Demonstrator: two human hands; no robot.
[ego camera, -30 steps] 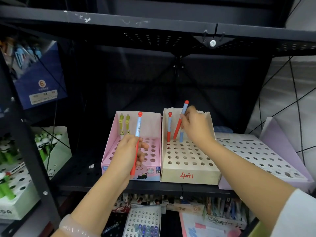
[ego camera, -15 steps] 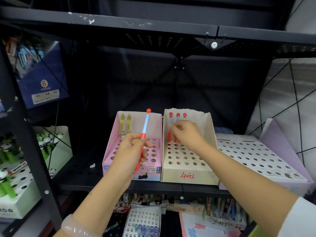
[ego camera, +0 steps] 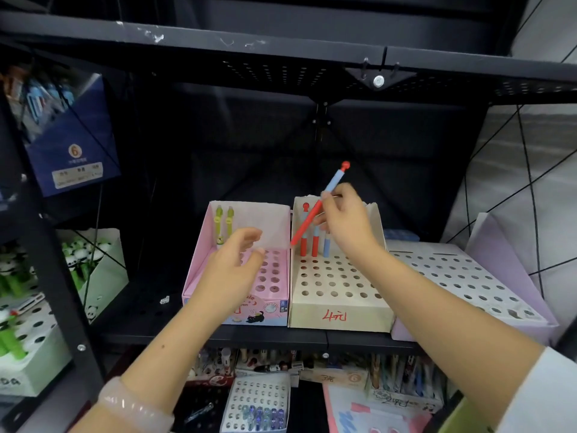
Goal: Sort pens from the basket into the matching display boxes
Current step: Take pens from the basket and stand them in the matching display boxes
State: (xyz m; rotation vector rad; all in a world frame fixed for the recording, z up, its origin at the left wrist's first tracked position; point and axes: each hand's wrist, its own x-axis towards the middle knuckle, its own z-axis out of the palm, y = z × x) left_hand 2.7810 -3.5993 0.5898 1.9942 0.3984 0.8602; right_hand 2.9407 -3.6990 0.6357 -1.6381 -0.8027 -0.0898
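We've got the right hand (ego camera: 346, 220) pinching a red-and-blue plastic pen with a red ball cap (ego camera: 318, 204), finger and thumb closed on the barrel just where blue meets red. From that grip the pen runs on a slant: the blue end and ball cap point up and to the far right, the red tip points down and to the near left, hanging over the left wall of the cream cardboard display box with rows of round holes (ego camera: 340, 314). The matching pens standing in the box's far row (ego camera: 315, 242) are right below the hand, so by our reckoning the tip must swing right and upright to drop into a free hole beside them.

The left hand (ego camera: 232, 267) holds nothing, fingers loosely spread over the pink cardboard display box with holes (ego camera: 237, 317), where two yellow-green pens (ego camera: 224, 223) stand at the far edge. The right hand is plainly the nearer one to the cream box.

And what a switch from a half-second back! Then the left hand held this pen upright over the pink box, while the right was seating pens in the cream box's far row. Now the pen has crossed to the right hand, and the left has let go and sits empty.
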